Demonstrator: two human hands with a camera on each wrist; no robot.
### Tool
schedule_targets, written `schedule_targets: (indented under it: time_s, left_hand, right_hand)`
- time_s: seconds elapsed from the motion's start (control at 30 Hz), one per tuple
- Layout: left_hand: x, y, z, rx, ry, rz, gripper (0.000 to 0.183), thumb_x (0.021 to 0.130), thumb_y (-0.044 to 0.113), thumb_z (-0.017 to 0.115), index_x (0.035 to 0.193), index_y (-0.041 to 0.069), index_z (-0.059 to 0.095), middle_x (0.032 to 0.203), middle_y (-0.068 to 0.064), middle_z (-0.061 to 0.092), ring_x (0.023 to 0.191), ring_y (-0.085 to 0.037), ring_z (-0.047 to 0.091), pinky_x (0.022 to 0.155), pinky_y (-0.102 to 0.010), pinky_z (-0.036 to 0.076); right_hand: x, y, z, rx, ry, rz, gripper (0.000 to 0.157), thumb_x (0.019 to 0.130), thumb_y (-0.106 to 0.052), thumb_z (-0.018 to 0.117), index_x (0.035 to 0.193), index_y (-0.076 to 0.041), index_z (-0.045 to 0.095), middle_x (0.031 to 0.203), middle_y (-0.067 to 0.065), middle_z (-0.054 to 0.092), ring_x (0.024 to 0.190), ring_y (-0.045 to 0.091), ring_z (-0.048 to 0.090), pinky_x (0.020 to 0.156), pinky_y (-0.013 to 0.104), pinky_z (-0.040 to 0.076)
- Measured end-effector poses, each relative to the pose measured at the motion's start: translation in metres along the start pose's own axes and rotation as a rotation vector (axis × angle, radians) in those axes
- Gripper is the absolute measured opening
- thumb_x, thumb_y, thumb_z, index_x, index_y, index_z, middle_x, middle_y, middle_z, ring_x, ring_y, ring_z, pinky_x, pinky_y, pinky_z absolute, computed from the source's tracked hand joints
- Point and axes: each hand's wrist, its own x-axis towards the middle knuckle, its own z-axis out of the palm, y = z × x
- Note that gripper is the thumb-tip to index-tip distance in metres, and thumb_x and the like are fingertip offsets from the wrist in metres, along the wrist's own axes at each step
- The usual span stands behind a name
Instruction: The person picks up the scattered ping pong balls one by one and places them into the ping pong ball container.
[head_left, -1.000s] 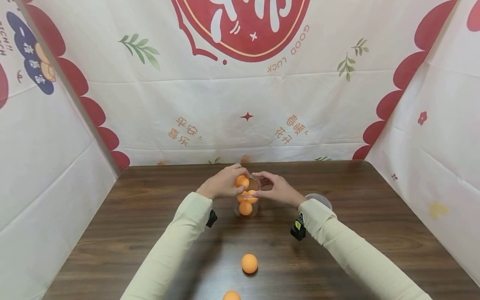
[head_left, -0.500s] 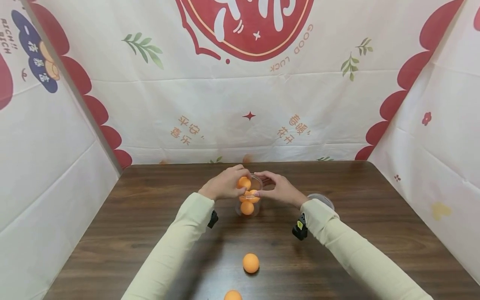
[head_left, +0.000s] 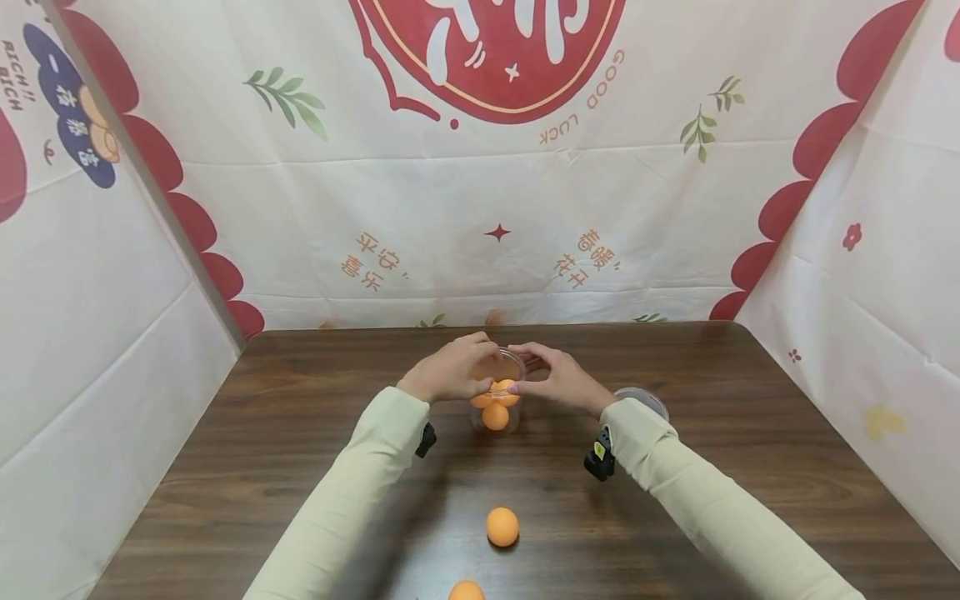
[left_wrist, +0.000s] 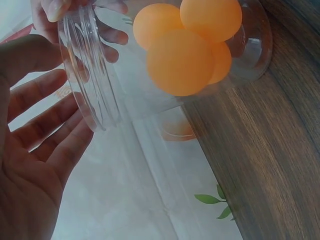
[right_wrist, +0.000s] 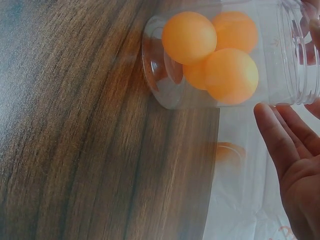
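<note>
saw a clear jar (right_wrist: 272,60) standing upright on the counter (head_left: 300,483), toward the far edge, and counted four orange balls (right_wrist: 232,75) inside. found the left hand (head_left: 452,368) at the left of the jar's mouth, with fingers (left_wrist: 47,114) released and rather straight, very close to the rim. found the right hand (head_left: 558,382) at the opposite side, grasping the jar lightly near the neck, thumb in front and fingers behind. noticed a clear round lid (head_left: 643,402) on the counter, partly hidden by the right sleeve (head_left: 697,492). nearer to the camera, saw one loose ball (head_left: 502,527), and below it another ball (head_left: 467,591), cut by the lower border.
</note>
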Motion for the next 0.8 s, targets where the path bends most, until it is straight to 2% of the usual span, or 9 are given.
schedule_targets:
  time_s: [0.4, 0.6, 0.8]
  left_hand:
    - [-0.003, 0.001, -0.004, 0.009, 0.012, 0.013, 0.029, 0.085, 0.011, 0.068, 0.113, 0.005, 0.062, 0.108, -0.009, 0.059, 0.091, -0.021, 0.059, 0.081, -0.032, 0.051]
    - [-0.009, 0.003, -0.01, 0.046, 0.023, 0.012, 0.028, 0.084, 0.01, 0.069, 0.111, 0.004, 0.063, 0.108, -0.011, 0.061, 0.083, -0.018, 0.056, 0.076, -0.031, 0.05]
    - [-0.022, 0.004, -0.015, 0.074, 0.031, 0.018, 0.026, 0.084, 0.01, 0.067, 0.109, 0.003, 0.063, 0.102, -0.011, 0.06, 0.076, -0.015, 0.053, 0.072, -0.028, 0.048]
  right_hand:
    - [-0.001, -0.002, 0.0, 0.0, 0.003, -0.01, 0.063, 0.084, -0.028, 0.073, 0.138, -0.009, 0.047, 0.123, 0.017, 0.058, 0.114, 0.036, 0.056, 0.092, 0.046, 0.05]
    - [-0.001, 0.0, 0.0, -0.021, 0.01, -0.023, 0.063, 0.084, -0.029, 0.074, 0.137, -0.009, 0.048, 0.122, 0.015, 0.059, 0.111, 0.031, 0.058, 0.092, 0.045, 0.051]
    - [0.002, 0.0, 0.001, -0.009, 0.017, -0.028, 0.06, 0.084, -0.026, 0.073, 0.136, -0.008, 0.049, 0.121, 0.015, 0.06, 0.111, 0.031, 0.058, 0.092, 0.049, 0.049]
